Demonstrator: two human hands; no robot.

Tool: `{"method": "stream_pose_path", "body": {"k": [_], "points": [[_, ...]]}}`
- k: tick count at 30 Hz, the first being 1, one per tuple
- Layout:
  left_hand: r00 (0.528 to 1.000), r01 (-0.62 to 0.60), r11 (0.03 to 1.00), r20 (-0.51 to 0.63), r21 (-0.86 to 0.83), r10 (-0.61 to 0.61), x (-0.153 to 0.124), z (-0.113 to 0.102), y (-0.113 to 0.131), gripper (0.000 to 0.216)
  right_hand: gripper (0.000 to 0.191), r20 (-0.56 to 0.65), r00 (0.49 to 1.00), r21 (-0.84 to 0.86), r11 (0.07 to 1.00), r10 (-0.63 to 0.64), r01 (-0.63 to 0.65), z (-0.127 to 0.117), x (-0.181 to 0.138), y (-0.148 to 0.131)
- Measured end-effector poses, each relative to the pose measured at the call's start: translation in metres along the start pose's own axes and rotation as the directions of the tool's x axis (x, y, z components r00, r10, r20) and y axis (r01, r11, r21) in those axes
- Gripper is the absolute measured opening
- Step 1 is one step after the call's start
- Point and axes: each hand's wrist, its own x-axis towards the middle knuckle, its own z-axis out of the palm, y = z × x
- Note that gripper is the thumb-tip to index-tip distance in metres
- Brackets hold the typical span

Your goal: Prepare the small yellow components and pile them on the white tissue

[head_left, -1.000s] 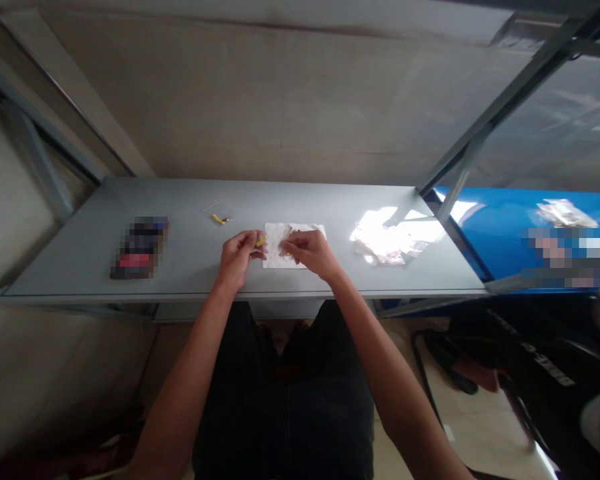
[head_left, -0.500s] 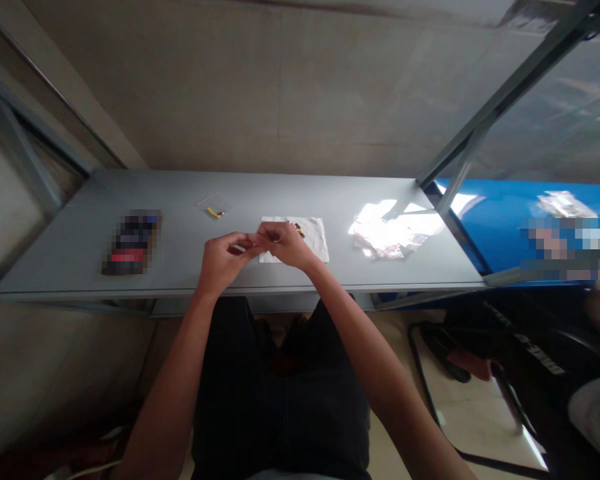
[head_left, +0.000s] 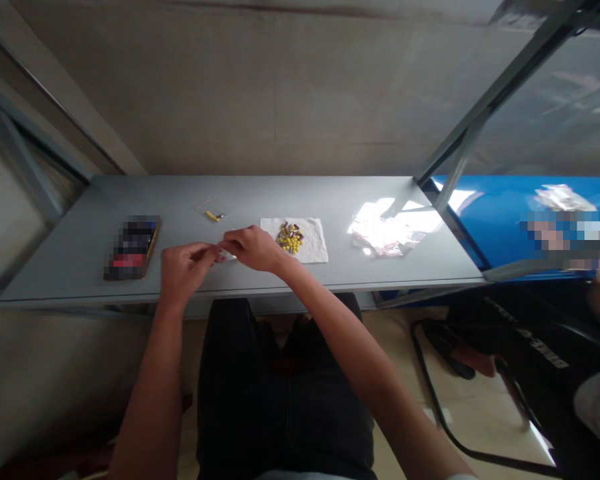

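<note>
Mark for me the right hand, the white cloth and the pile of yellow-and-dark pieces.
Right hand (head_left: 255, 249), head view: back of the hand.
White cloth (head_left: 314, 241), head view: bare part, right of the pile.
Pile of yellow-and-dark pieces (head_left: 291, 239), head view: its middle.

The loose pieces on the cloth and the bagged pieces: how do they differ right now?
The loose pieces lie in a heap on the white cloth; the bagged pieces sit inside a clear bag. The loose pieces are many, the bagged pieces only a few. The loose pieces point in mixed directions, while the bagged pieces lie roughly in a short row. Both show yellow and darker parts.
</note>
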Motion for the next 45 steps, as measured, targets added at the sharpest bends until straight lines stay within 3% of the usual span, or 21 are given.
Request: {"method": "stream_pose_path", "body": {"k": [3,5,7,10,12,14,17,19,24,31,37,41,45], "points": [[0.979,0.015,0.994,-0.202,0.111,0.007,-0.001,0.003,0.005,0.019,0.030,-0.093,0.993,-0.064,0.995,0.073,-0.079,0.006,0.001,-0.004],[0.969,-0.029,0.988,-0.238,0.149,0.064,0.000,0.007,0.010,0.015,0.027,-0.159,0.983,-0.039,0.994,0.093,-0.100,0.004,0.001,-0.004],[0.973,-0.135,0.988,-0.177,0.073,0.146,0.002,0.011,0.013,0.016,0.020,-0.210,0.974,0.046,0.996,0.088,-0.080,-0.001,-0.001,0.000],[0.975,-0.216,0.961,0.016,-0.172,0.222,0.007,0.022,0.010,0.057,0.006,-0.221,0.971,0.259,0.965,0.089,-0.030,-0.013,-0.003,0.008],[0.971,-0.152,0.934,0.125,-0.324,0.202,0.012,0.032,0.003,0.087,0.019,-0.199,0.977,0.362,0.932,0.074,0.003,-0.019,-0.004,0.013],[0.976,-0.022,0.876,0.180,-0.481,0.123,0.018,0.042,-0.007,0.098,0.028,-0.198,0.979,0.406,0.913,0.049,0.036,-0.023,-0.005,0.019],[0.974,0.196,0.717,0.217,-0.669,-0.063,0.027,0.049,-0.019,0.088,0.025,-0.191,0.981,0.470,0.881,0.043,0.053,-0.026,-0.007,0.029],[0.959,0.277,0.636,0.248,-0.721,-0.136,0.032,0.050,-0.021,0.077,0.023,-0.185,0.981,0.498,0.866,0.051,0.049,-0.029,-0.011,0.036],[0.968,0.250,0.560,0.208,-0.790,-0.139,0.041,0.055,-0.014,0.053,0.028,-0.278,0.957,0.370,0.929,0.085,0.025,-0.046,-0.025,0.056],[1.000,0.013,0.693,-0.004,-0.721,-0.023,0.058,0.097,0.003,0.039,0.028,-0.255,0.959,0.338,0.941,0.126,-0.034,-0.062,-0.047,0.090],[1.000,-0.030,0.746,-0.024,-0.665,0.019,0.069,0.122,0.006,0.043,0.031,-0.350,0.917,0.409,0.912,0.190,-0.033,-0.055,-0.064,0.119],[0.999,-0.050,0.753,-0.024,-0.657,0.045,0.073,0.127,0.007,0.038,0.045,-0.360,0.907,0.466,0.884,0.219,-0.028,-0.048,-0.070,0.125],[0.996,-0.086,0.755,-0.036,-0.650,0.083,0.075,0.128,0.010,0.033,0.045,-0.383,0.893,0.440,0.897,0.235,-0.047,-0.043,-0.071,0.126]]}}
